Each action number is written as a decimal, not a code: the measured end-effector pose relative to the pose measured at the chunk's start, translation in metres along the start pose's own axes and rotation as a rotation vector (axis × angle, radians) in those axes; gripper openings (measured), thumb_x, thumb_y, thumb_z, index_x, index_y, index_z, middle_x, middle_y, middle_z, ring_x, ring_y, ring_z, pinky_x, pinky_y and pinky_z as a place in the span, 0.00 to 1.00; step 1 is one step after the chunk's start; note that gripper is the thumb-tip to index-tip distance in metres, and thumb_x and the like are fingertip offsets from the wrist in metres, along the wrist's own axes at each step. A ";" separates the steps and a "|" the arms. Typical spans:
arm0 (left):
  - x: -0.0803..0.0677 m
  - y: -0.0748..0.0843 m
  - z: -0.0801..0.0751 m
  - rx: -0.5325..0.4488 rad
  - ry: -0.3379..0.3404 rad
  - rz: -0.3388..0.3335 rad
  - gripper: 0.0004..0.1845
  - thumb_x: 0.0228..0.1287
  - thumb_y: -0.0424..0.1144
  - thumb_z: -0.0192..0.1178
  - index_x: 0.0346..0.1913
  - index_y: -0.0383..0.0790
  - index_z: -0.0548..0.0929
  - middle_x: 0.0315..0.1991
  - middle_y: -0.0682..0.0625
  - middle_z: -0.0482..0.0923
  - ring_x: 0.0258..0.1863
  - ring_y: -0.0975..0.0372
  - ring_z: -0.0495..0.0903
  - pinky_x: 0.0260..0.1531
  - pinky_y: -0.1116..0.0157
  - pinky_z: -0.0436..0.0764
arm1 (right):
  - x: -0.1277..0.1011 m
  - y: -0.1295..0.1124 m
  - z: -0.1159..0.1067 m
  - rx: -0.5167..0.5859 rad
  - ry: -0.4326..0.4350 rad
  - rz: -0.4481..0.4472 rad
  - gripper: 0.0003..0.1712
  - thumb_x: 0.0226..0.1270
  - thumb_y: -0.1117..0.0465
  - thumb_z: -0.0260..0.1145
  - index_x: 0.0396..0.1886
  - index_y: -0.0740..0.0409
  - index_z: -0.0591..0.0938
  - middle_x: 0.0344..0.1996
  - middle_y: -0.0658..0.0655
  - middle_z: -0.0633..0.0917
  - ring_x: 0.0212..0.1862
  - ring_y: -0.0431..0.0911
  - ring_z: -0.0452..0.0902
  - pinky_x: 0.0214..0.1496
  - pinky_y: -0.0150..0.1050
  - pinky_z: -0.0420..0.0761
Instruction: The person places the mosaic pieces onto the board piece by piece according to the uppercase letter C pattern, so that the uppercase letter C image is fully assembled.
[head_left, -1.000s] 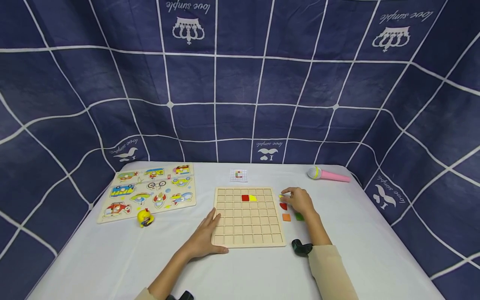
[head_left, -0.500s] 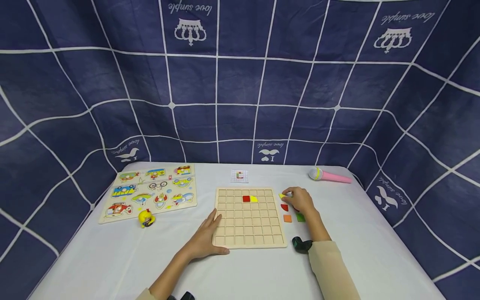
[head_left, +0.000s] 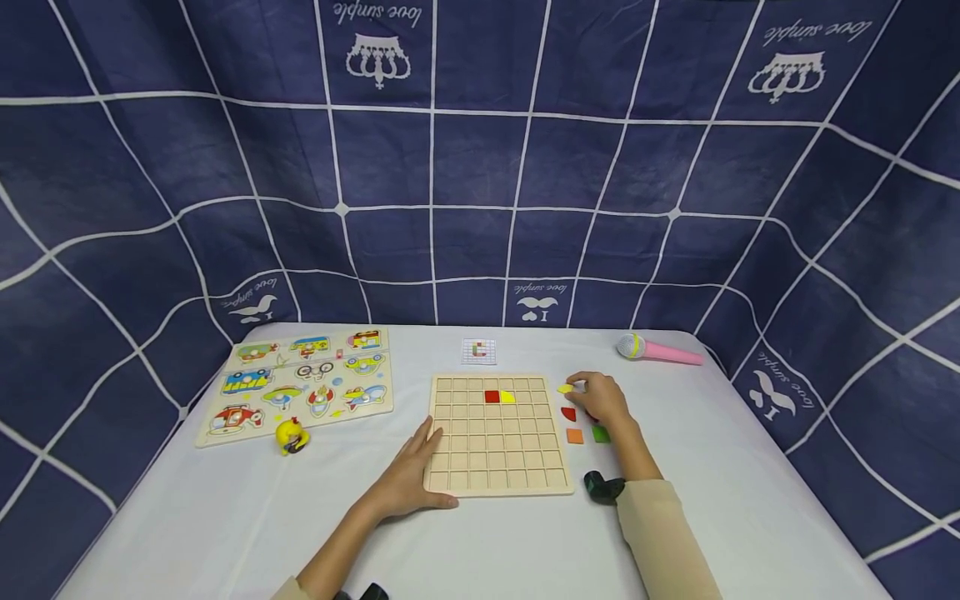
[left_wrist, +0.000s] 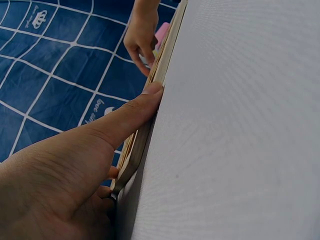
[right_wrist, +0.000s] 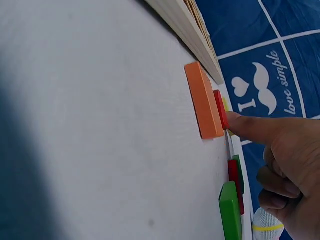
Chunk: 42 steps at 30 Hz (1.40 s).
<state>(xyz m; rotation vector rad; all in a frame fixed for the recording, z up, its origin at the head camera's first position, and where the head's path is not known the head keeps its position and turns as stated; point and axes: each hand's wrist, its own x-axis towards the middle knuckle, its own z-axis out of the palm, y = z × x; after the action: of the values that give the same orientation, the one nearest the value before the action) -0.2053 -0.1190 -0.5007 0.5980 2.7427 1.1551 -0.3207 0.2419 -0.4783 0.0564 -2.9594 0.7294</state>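
In the head view my left hand [head_left: 408, 479] rests at the near left corner of a wooden grid board [head_left: 491, 467]. Its fingers lie along the left side, and the left wrist view shows the thumb [left_wrist: 132, 112] stretched along the front edge. A red square [head_left: 492, 397] and a yellow quarter-round piece [head_left: 507, 397] sit side by side in the upper rows. Right of the board, my right hand [head_left: 603, 400] pinches another yellow piece [head_left: 565, 388] between thumb and forefinger at the table. Its other fingers are curled in, seen in the right wrist view.
Near the right hand lie a red quarter-round piece [head_left: 568, 414], an orange square [head_left: 574, 436] and a green piece [head_left: 601, 434]. Behind the board is a pattern card [head_left: 478, 352]. A pink microphone [head_left: 660, 350], a vehicle puzzle [head_left: 300, 383] and a yellow figurine [head_left: 291, 436] stand around.
The right fingers have shifted slightly at the yellow piece, and more of it shows now. The left hand stays at the board's corner.
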 end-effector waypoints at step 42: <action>-0.001 0.000 0.000 0.008 -0.005 0.021 0.64 0.30 0.62 0.73 0.69 0.32 0.56 0.72 0.38 0.38 0.67 0.38 0.45 0.60 0.42 0.55 | -0.001 -0.105 0.020 0.150 0.100 -0.276 0.18 0.54 0.51 0.70 0.44 0.52 0.85 0.10 0.47 0.62 0.16 0.39 0.51 0.17 0.33 0.54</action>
<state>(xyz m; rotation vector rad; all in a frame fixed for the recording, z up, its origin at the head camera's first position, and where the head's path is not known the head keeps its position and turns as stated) -0.2044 -0.1199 -0.5009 0.6314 2.7451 1.1460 -0.3151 0.1400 -0.4477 0.4159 -2.7200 0.8816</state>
